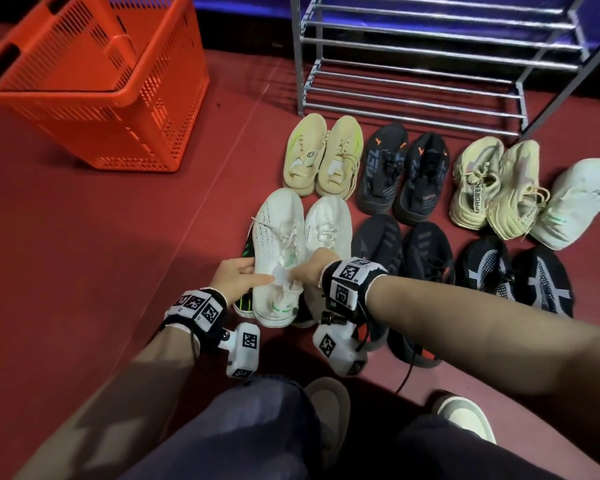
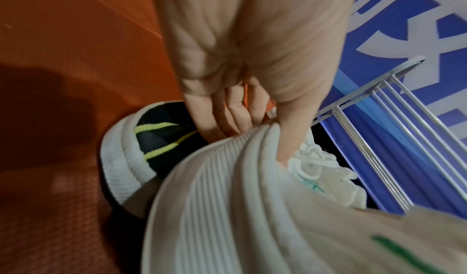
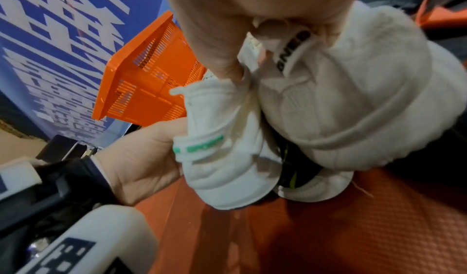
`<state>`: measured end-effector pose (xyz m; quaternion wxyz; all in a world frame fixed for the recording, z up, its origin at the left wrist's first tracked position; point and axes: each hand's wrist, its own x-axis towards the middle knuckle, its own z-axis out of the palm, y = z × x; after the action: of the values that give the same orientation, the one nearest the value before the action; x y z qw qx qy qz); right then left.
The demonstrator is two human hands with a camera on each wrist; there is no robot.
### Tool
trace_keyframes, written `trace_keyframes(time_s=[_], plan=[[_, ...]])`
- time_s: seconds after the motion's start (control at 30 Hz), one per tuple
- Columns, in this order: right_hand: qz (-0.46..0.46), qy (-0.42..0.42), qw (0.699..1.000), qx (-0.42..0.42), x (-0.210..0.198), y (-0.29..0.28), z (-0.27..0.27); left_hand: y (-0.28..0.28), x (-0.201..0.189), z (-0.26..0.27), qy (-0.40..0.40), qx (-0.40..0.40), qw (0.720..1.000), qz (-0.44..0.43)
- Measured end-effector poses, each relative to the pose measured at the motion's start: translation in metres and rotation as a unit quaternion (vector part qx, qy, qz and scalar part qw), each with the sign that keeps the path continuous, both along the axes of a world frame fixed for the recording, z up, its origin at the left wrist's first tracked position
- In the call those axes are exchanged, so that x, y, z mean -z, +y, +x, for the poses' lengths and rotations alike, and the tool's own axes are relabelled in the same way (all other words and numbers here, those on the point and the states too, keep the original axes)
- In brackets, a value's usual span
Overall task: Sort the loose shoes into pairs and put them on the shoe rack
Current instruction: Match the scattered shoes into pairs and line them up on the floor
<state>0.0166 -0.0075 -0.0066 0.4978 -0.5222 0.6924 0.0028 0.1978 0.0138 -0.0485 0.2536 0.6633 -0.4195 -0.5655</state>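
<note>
A white shoe with green marks [image 1: 278,251] lies partly on a black shoe with neon stripes [image 1: 244,251] on the red floor. My left hand [image 1: 236,277] grips its collar, thumb inside [image 2: 290,138] and fingers down the outer side. A second white shoe [image 1: 328,226] lies right beside it. My right hand [image 1: 310,270] reaches across and pinches that shoe's heel tab [image 3: 293,52], its thumb against the collar of the green-marked shoe [image 3: 215,128]. The metal shoe rack [image 1: 413,57] stands behind with bare shelves.
Sorted pairs sit in front of the rack: beige [image 1: 323,157], black with orange [image 1: 402,171], cream [image 1: 492,188], two dark pairs [image 1: 406,261] [image 1: 516,271]. A single pale shoe [image 1: 575,202] is far right. An orange basket [image 1: 94,81] stands back left.
</note>
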Motion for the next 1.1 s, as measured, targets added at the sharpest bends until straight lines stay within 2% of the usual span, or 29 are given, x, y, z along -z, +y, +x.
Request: trace_keyframes(time_s=[0.13,0.33,0.5,0.7,0.77,0.9,1.0,1.1], plan=[[-0.059,-0.041,0.996,0.051,0.001,0.010,-0.002,-0.002,-0.001,-0.002,0.017,-0.016,1.000,0.001],[-0.228,-0.033,0.973,0.035,-0.012,0.016,-0.021,-0.018,-0.021,-0.015,0.038,-0.013,0.998,-0.040],[-0.303,-0.035,0.949,0.084,-0.038,0.017,-0.059,-0.039,-0.051,-0.063,0.075,0.006,0.995,-0.071],[-0.375,-0.015,0.912,0.164,-0.069,0.014,-0.131,-0.064,-0.091,-0.144,0.112,0.063,0.985,-0.113],[-0.390,-0.003,0.903,0.180,-0.075,0.016,-0.156,-0.071,-0.096,-0.172,0.120,0.064,0.986,-0.096],[-0.404,0.035,0.890,0.208,-0.082,0.025,-0.201,-0.085,-0.085,-0.210,0.121,0.042,0.990,-0.057],[-0.413,0.066,0.877,0.235,-0.083,0.031,-0.238,-0.083,-0.069,-0.238,0.104,0.052,0.990,-0.079],[-0.421,0.073,0.856,0.291,-0.087,0.034,-0.272,-0.073,-0.060,-0.276,0.062,0.094,0.985,-0.131]])
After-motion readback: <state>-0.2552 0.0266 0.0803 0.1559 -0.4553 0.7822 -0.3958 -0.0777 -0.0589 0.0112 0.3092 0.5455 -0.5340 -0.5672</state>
